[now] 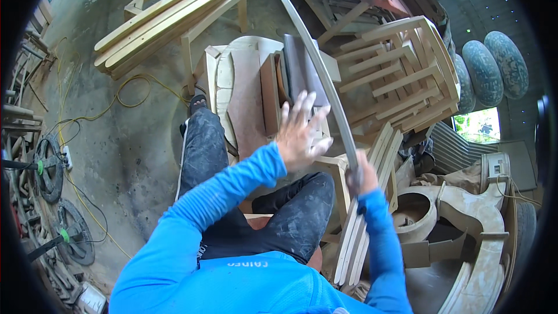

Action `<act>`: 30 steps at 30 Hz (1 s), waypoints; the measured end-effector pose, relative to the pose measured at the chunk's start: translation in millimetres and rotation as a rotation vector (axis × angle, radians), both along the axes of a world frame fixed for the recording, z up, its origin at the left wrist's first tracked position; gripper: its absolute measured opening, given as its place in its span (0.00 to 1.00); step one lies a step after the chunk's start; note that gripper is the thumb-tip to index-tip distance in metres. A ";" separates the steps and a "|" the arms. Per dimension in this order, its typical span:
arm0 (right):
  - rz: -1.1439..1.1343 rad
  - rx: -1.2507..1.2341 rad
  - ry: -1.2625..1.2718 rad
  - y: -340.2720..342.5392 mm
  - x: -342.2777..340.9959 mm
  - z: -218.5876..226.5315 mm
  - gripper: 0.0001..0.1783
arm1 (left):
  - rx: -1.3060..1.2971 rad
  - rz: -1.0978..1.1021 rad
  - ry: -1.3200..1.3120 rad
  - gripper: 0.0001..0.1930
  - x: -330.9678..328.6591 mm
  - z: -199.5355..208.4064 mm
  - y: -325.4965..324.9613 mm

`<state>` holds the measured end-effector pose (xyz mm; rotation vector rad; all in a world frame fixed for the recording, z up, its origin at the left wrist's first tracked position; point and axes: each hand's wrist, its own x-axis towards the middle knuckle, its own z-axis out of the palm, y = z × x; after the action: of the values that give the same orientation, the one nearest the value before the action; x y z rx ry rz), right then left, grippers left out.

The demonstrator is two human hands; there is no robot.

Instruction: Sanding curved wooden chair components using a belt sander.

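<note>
My right hand [365, 175] is wrapped round the near end of a long, thin, gently curved wooden slat [333, 93]. The slat tilts up and away to the left, with its far end free in the air. Just left of it, my left hand [302, 134] is open with fingers spread, holding nothing; both hands look dusty. Beyond that hand stands a low wooden work stand bearing a flat brown board [247, 96], an upright wooden block [269, 90] and a dark grey sheet [299, 61].
Several pale curved slats [372, 197] lean by my right knee. A stack of slatted wooden frames [401, 67] stands at far right. Long curved rails [174, 11] rest on a frame at far left. A yellow cable [131, 87] crosses the floor. A machine with a round opening [415, 209] is at right.
</note>
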<state>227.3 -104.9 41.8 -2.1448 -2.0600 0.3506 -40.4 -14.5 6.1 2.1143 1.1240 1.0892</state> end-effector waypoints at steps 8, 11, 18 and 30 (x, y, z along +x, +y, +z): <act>-0.015 0.054 -0.327 218.3 -67.8 26.0 0.14 | -0.037 -0.058 0.054 0.38 -16.9 -3.1 -30.5; -0.009 0.096 -0.249 188.3 -61.1 13.8 0.15 | 0.020 -0.072 0.066 0.39 -16.1 15.9 -24.1; 0.020 0.062 -0.052 -82.4 13.7 1.1 0.33 | 0.382 -0.243 0.256 0.45 -3.3 56.4 10.8; -0.727 0.805 0.457 -402.9 127.8 100.3 0.43 | 0.571 -0.498 0.282 0.16 83.0 90.1 -55.9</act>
<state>355.1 -507.9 142.1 -1.8610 -0.8492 -0.0829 42.6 -70.5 96.2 2.8518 0.3484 0.9565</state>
